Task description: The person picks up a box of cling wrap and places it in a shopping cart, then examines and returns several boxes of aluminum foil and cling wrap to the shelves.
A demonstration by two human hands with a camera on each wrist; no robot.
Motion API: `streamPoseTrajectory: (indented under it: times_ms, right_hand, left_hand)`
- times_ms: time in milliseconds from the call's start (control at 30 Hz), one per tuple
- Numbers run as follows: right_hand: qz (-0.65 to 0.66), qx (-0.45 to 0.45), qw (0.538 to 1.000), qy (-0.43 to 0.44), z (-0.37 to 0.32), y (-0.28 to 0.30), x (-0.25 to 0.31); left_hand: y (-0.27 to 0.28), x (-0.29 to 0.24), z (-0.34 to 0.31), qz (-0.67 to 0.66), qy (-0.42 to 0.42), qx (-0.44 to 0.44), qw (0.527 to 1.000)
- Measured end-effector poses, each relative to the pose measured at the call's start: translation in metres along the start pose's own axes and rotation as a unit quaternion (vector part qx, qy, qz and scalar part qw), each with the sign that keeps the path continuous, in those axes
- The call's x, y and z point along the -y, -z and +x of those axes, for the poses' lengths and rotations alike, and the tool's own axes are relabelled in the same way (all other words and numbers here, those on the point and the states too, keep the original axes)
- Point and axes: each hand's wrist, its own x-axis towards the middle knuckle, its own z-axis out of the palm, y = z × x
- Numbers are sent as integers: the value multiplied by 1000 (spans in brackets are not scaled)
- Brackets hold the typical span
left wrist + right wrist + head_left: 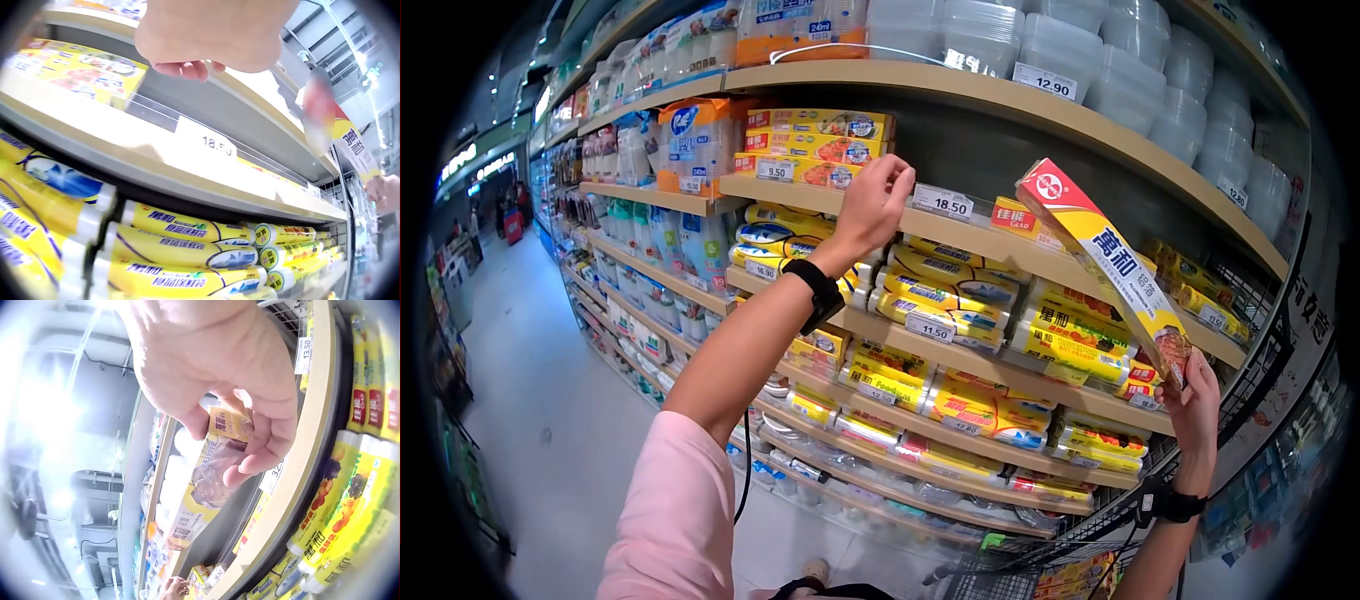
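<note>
Gripping the foil box by its lower end, your right hand leaves its printed face uncovered, tilted in front of the shelf. Your left hand, loosely curled beside the 18.50 tag, looks empty; fingertips partly hidden.

Stacked clear plastic tubs at the upper right, a 12.90 price tag on that shelf edge, an orange-and-clear pack at the upper left, yellow food-bag rolls mid-frame, pale floor at left, perhaps a red cart beyond, blurred.
</note>
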Motion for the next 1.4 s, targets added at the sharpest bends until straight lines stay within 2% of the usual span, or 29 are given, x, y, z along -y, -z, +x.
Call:
streamPoseTrajectory:
  times_ms: [233, 267, 367, 433, 467, 567, 600, 633, 700, 767, 833, 900, 1033, 1067, 1167, 1300, 1400]
  right_hand:
    - [-21, -11, 999, 22, 23, -52, -12]
    - [-27, 23, 999, 32, 33, -47, -17]
    - [-20, -9, 998, 52, 45, -76, -12]
    - [-52, 27, 997, 58, 51, -89, -6]
    - [-48, 27, 996, 70, 51, -101, -4]
    - [-54, -1, 995, 85, 59, -149, 3]
    - [-60, -14, 994, 86, 62, -166, 4]
    - [-55, 17, 995, 82, 69, -176, 2]
    - [-45, 78, 993, 72, 89, -192, -5]
    - [-85, 57, 992, 76, 98, -236, -3]
    - [-120, 83, 986, 75, 109, -269, 0]
    - [-118, 94, 986, 64, 126, -298, 2]
    - [-137, 102, 984, 60, 159, -344, 9]
    - [-157, 101, 981, 58, 171, -348, 10]
    - [-144, 85, 985, 50, 188, -374, 10]
    - [-126, 102, 987, 12, 216, -388, 4]
    - [-124, 125, 984, 9, 222, -404, 4]
  left_hand:
    - [104, 68, -21, -20, 101, -34, 994]
    - [118, 78, -21, -12, 112, -47, 993]
    - [155, 112, -13, 1, 133, -93, 987]
    - [174, 142, -3, -2, 130, -129, 983]
    - [187, 152, 2, 7, 154, -114, 982]
    - [215, 202, 26, 29, 128, -95, 987]
    - [225, 211, 36, 32, 137, -64, 988]
    - [232, 213, 44, 29, 145, -46, 988]
    - [238, 219, 58, 24, 158, -6, 987]
    - [241, 242, 72, 56, 182, 46, 981]
    - [240, 245, 84, 118, 184, 80, 972]
    - [237, 260, 95, 126, 180, 129, 967]
    - [233, 248, 106, 227, 180, 218, 932]
    - [226, 263, 109, 232, 172, 221, 931]
    - [220, 257, 108, 199, 190, 169, 946]
    - [215, 274, 115, 103, 192, 138, 966]
    - [214, 276, 125, 75, 229, 118, 963]
